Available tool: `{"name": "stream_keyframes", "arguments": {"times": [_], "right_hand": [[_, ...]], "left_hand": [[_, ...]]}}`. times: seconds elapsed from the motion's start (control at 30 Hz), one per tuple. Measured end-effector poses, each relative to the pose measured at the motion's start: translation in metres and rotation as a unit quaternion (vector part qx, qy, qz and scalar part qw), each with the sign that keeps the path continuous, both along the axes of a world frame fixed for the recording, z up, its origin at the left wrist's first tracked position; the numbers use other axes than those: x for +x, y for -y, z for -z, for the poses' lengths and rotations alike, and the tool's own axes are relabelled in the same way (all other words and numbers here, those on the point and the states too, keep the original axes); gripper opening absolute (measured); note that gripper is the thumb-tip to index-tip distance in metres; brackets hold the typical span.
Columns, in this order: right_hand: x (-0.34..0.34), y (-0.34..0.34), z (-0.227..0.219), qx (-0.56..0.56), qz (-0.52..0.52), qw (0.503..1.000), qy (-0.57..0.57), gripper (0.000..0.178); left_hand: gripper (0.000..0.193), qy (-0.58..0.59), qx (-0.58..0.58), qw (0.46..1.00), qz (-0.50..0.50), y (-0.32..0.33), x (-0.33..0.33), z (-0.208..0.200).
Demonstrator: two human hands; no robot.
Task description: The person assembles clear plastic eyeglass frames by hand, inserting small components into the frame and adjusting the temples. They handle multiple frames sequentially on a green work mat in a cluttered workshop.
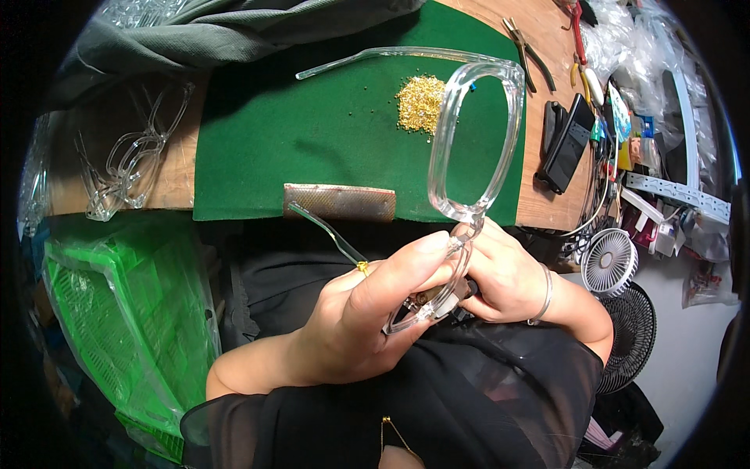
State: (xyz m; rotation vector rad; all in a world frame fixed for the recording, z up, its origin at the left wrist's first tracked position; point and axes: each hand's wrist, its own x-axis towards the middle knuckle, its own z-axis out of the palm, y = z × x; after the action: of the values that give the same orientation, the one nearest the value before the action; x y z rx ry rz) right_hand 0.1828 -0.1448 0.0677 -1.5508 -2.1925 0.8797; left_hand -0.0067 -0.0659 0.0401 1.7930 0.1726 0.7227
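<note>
Bright Light Over Brown Wooden Tabletop [478, 14]

And it spans the far side, a flat green cloth mat [258, 148] on top, shadows falling across! Near left, a bright green plastic crate [133, 313]; near right, a round black-grilled fan [631, 340], pale grey floor [687, 336] showing alongside!

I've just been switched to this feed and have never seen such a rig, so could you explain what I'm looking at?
There's no machine here, just a person's bare hands. The single picture comes from a fisheye camera on their head, looking down, so straight edges bend.

The left hand grips a transparent plastic eyeglass frame. The right hand is against it near the bridge; what its fingertips hold is hard to make out.

Beyond, a flat green mat covers part of a brown wooden table. On the mat lie a heap of tiny gold-coloured pieces and, at the near edge, a brownish rough-faced block.
</note>
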Motion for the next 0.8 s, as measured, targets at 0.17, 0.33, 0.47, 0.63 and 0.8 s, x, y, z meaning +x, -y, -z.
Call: {"name": "stream_keyframes", "arguments": {"times": [0.17, 0.33, 0.47, 0.63, 0.8], "right_hand": [[0.000, -0.001, -0.001, 0.012, 0.001, 1.000, 0.000, 0.025], [-0.002, 0.002, 0.002, 0.018, 0.015, 0.999, 0.024, 0.024], [-0.004, 0.004, 0.009, 0.027, 0.020, 0.999, 0.031, 0.025], [-0.006, 0.008, 0.011, 0.028, 0.031, 0.999, 0.034, 0.025], [-0.006, 0.010, 0.010, 0.015, 0.036, 0.999, 0.023, 0.023]], "left_hand": [[0.083, 0.002, -0.021, 0.999, 0.026, 0.001, -0.002, 0.002], [0.083, -0.006, -0.046, 0.999, 0.018, 0.003, -0.002, 0.003], [0.084, -0.017, -0.035, 0.999, 0.004, 0.004, -0.002, 0.003], [0.084, -0.028, -0.024, 0.999, -0.005, 0.005, -0.002, 0.004], [0.083, -0.030, -0.020, 0.999, -0.005, 0.005, -0.003, 0.003]]}}
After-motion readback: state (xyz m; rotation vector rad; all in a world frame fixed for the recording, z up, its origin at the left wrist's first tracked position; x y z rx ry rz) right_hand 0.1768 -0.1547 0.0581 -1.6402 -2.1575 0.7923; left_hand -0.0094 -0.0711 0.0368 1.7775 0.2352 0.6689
